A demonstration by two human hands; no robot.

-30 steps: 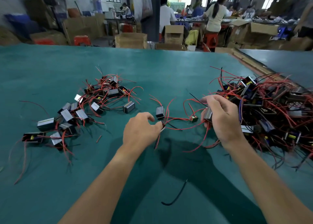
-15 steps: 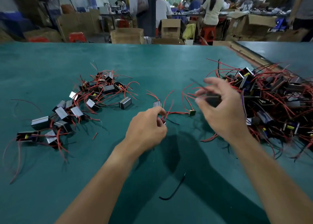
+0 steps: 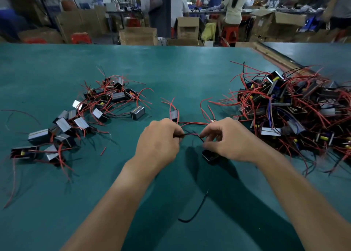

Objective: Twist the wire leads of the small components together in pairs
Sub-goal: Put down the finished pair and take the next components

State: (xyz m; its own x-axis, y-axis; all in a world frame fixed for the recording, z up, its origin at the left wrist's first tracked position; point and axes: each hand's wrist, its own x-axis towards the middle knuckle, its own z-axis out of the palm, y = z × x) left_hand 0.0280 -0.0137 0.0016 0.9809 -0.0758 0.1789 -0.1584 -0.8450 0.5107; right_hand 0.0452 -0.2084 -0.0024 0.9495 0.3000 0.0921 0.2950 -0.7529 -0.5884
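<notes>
Head view looks down on two bare forearms meeting at mid-table. The left hand [image 3: 158, 142] is pinched shut on the wire leads [image 3: 190, 135], and the right hand [image 3: 226, 139] closes its fingertips [image 3: 206, 136] on the other end of the same short stretch. That stretch runs left to right between the two pinches, dark and red strands lying together, so its long axis sits square across the body and both hands are equally on it. Any twisting, I'd judge, has to roll about that left-right line, one pinch turning against the other.

A small black component [image 3: 209, 156] sits on the table under the right palm, partly hidden. Another component [image 3: 174, 115] rests just beyond the left knuckles, red wire looping from it toward the right hand.

The green table [image 3: 180, 70] is matte and flat. Far left lies a loose spread of components [image 3: 85, 114] with red leads splayed out; whether they are already paired I can't tell. Far right is a dense tangled heap [image 3: 296, 116]. One stray black wire [image 3: 195, 211] lies near, between the forearms. Beyond the table: cardboard boxes [image 3: 138, 35] and seated workers, blurred.
</notes>
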